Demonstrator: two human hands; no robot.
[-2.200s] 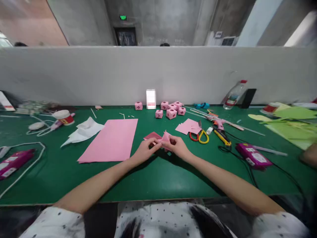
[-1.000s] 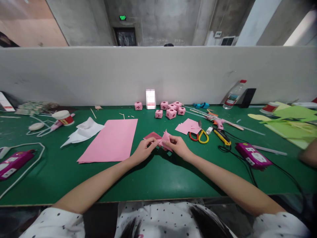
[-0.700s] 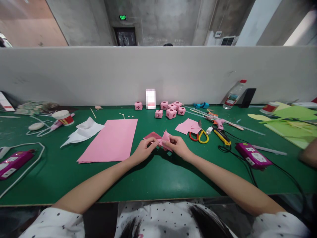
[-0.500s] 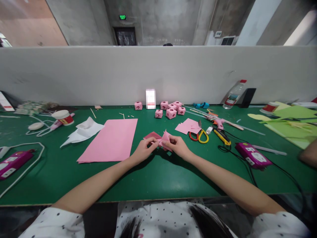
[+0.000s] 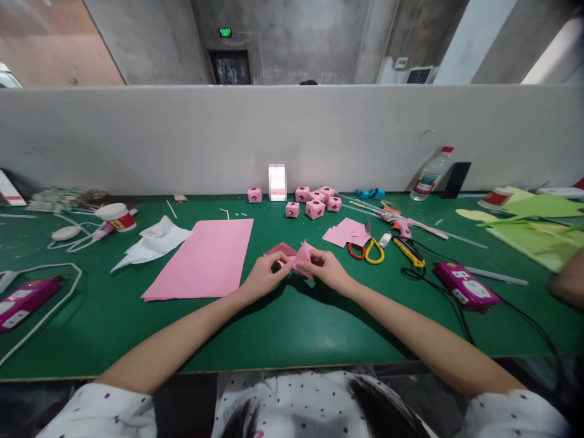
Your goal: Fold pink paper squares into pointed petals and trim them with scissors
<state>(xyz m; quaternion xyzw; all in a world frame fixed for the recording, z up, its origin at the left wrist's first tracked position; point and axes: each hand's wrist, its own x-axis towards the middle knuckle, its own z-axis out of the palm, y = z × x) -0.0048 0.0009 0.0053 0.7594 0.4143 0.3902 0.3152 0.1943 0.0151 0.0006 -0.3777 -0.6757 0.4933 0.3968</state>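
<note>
Both my hands meet at the middle of the green table (image 5: 283, 328) around a small folded pink paper piece (image 5: 302, 258). My left hand (image 5: 264, 277) pinches its left side with fingers closed. My right hand (image 5: 327, 267) grips its right side, fingers curled. A darker pink paper scrap (image 5: 279, 249) lies flat just behind my left hand. A large pink sheet (image 5: 207, 255) lies to the left of my hands. Several finished pink paper cubes (image 5: 314, 204) stand further back near the grey partition.
Red and yellow scissors (image 5: 366, 250), small pink squares (image 5: 347, 231), a glue gun (image 5: 401, 226) and a yellow cutter (image 5: 409, 252) lie right of my hands. Magenta power strips (image 5: 465, 286) (image 5: 27, 301), white crumpled paper (image 5: 155, 240), a water bottle (image 5: 431, 173) and green sheets (image 5: 538, 231) ring the work area. Another person's arm (image 5: 568, 280) shows far right.
My fingers have shifted slightly on the folded pink piece, which has lifted and tilted a little; hands stay in the same spot.
</note>
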